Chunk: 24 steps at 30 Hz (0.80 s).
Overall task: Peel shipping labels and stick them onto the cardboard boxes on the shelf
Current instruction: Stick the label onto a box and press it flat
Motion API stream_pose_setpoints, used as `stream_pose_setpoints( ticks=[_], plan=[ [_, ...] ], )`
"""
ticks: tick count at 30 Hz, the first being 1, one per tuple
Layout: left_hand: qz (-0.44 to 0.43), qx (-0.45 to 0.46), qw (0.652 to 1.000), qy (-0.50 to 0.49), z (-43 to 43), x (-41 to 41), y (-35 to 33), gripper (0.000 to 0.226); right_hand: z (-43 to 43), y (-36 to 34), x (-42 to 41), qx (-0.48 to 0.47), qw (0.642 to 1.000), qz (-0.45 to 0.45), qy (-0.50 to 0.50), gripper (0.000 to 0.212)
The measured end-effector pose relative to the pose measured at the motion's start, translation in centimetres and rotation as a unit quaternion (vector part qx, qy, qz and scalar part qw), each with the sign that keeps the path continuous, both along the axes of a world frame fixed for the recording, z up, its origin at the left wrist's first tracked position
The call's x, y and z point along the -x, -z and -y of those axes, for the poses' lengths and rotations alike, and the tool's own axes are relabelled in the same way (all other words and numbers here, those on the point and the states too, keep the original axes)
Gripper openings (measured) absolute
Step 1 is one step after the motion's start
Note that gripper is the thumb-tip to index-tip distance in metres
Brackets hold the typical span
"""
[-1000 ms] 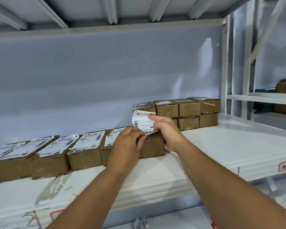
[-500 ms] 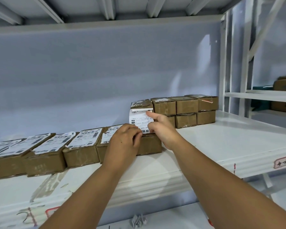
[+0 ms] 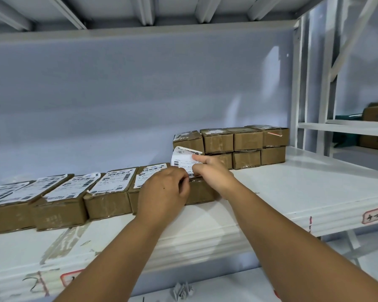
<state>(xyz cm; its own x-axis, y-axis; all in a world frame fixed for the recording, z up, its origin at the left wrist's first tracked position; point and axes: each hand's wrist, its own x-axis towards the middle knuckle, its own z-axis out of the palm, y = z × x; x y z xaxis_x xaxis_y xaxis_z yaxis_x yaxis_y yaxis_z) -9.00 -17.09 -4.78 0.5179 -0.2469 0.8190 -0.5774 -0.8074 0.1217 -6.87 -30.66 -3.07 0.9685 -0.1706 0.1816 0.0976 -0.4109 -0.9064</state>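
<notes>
Head view: label [image 3: 183,158], thin curling paper, stands upright in both sets of fingers. The right hand [image 3: 214,173] pinches its edge and the left hand [image 3: 164,192] is curled onto its lower corner, just above a bare box [image 3: 202,191]. Likely risk: the limp, sticky sheet folds or lands crooked and creases. Left of the fingers, labelled matte cardboard boxes [image 3: 109,192] line the shelf [image 3: 292,192].

Label [image 3: 182,157] print unreadable (1 corner behind left hand [image 3: 163,194]).
</notes>
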Motion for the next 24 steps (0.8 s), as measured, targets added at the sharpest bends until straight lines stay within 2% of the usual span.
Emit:
stream_pose_setpoints(
  ticks=[4,9,13,19,24],
  plan=[
    [-0.019,-0.014,0.999,-0.045,-0.1,0.6,-0.2,0.01,0.0,0.0,0.1,0.007,1.0,0.003,0.002,0.066],
    [-0.021,-0.027,0.999,0.0,-0.7,-0.1,-0.3,0.022,0.3,-0.2,0.8,0.035,0.999,0.02,0.0,0.048],
    [-0.02,-0.011,1.0,0.014,-0.6,0.1,-0.1,0.014,0.3,-0.6,1.4,0.079,0.996,0.036,-0.009,0.048],
    [-0.041,-0.004,0.999,0.0,-0.4,0.4,-0.1,0.023,-0.2,0.1,0.2,0.157,0.985,0.046,0.049,0.05],
    [-0.037,-0.02,0.999,-0.011,-0.4,0.3,-0.1,0.024,-0.5,0.0,0.2,0.215,0.974,0.034,0.058,0.051]
  ],
)
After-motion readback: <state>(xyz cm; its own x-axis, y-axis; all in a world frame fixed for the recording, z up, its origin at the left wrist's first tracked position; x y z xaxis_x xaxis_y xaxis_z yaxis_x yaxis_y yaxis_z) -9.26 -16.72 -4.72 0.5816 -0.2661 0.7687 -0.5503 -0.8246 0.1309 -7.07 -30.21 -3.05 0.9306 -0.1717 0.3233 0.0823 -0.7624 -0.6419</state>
